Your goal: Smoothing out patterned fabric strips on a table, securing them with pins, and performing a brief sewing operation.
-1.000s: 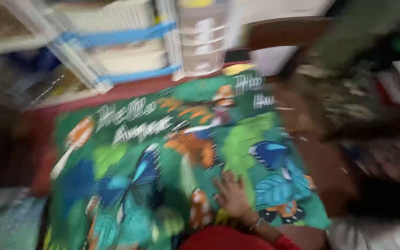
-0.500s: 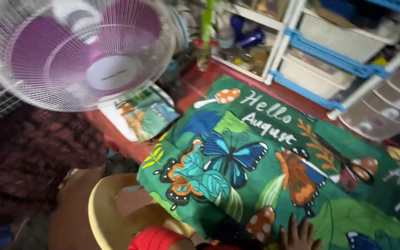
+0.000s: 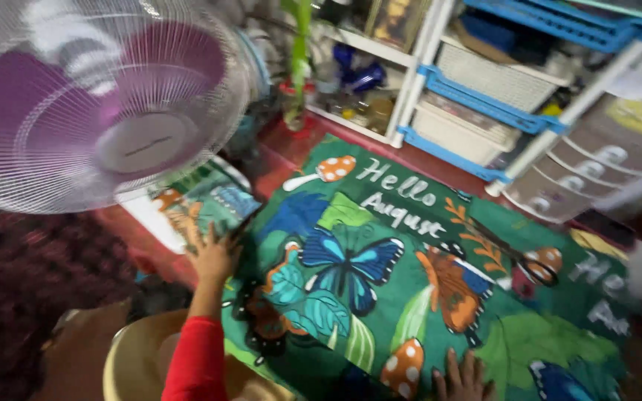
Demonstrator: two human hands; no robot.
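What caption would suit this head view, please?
Left hand and right hand press a butterfly-print cloth beside a fan.

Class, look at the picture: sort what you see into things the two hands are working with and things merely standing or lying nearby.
In hand:
left hand at the left edge of the butterfly-print sheet
right hand flat on its near edge

Lying about:
purple fan
shelf rack with blue trays
scissors
tan stool

A single head-worn camera looks steeply down and forward from close above the printed green sheet [image 3: 410, 289] on the floor. It faces the white shelving [image 3: 440, 82], with the fan [image 3: 91, 104] very near at upper left; no second view overlaps.
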